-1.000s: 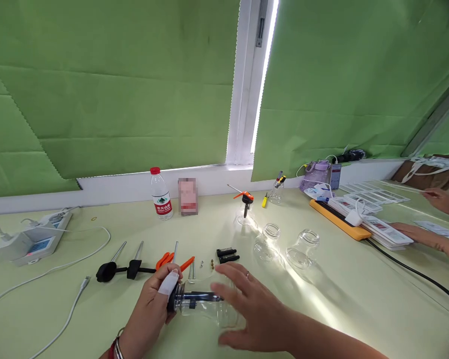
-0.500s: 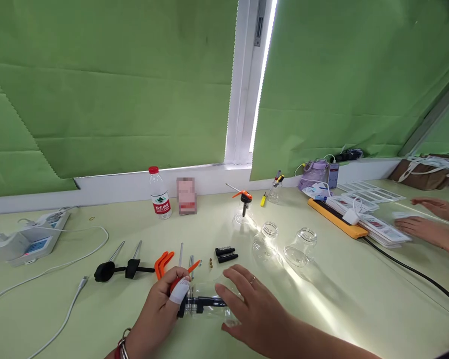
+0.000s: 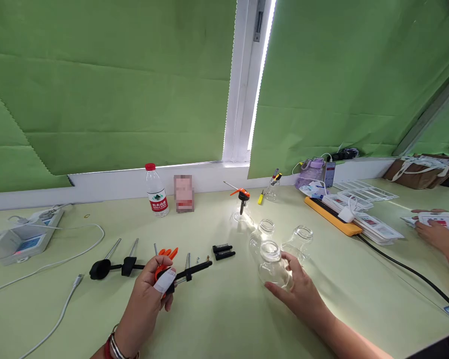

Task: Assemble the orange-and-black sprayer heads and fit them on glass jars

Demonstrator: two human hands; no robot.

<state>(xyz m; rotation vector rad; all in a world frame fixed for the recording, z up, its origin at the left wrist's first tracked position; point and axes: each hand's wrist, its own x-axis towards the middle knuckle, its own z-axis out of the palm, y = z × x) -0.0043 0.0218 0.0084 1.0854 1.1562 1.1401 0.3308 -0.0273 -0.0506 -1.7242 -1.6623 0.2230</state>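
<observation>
Gripping black-and-orange part [image 3: 198, 268] in left hand [image 3: 147, 286]; clasping glass jar [image 3: 273, 273] in right hand [image 3: 301, 288], near 2 other jars [image 3: 300, 245]. Apparently at jar-placing stage; before releasing, steady upright on table [image 3: 228, 319].

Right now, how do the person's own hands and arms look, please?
The left hand has a white thumb wrap; its arm wears silver-coloured bracelets and a red band. The right hand shows no bracelet, and no sleeve is visible on the forearm behind it.
</observation>
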